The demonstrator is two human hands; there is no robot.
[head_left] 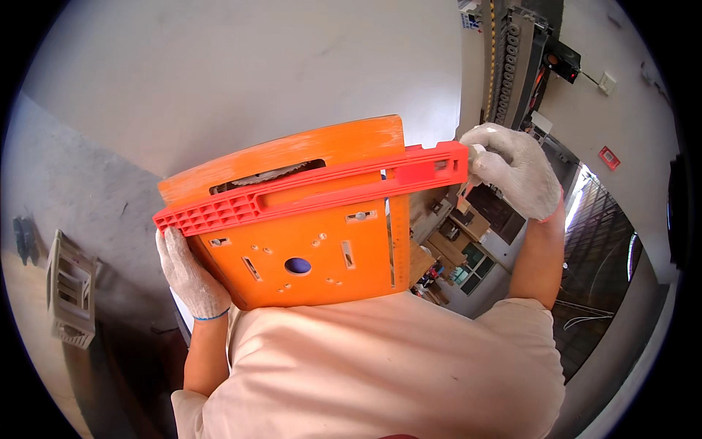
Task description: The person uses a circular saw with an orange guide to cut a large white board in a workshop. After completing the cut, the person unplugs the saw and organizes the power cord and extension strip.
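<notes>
An orange saw table (329, 260) is in front of my torso, its lower edge against my shirt. A toothed saw blade (270, 175) shows in the dark slot near its far edge. Across the table lies a red plastic rip fence (322, 186), slightly slanted, its right end jutting past the orange edge. My left hand (190, 274), in a whitish work glove, grips the fence's left end at the table's side; its thumb is hidden. At the fence's right end, my gloved right hand (515, 164) is closed with thumb and fingers round a small pale knob (474, 162).
A white slatted plastic stool (72, 289) stands at the left. Beyond the table is a large pale surface (256, 73). On the right are a long metal rail with a chain-like row (510, 66), a black device with a cable (561, 60), and boxes (450, 249).
</notes>
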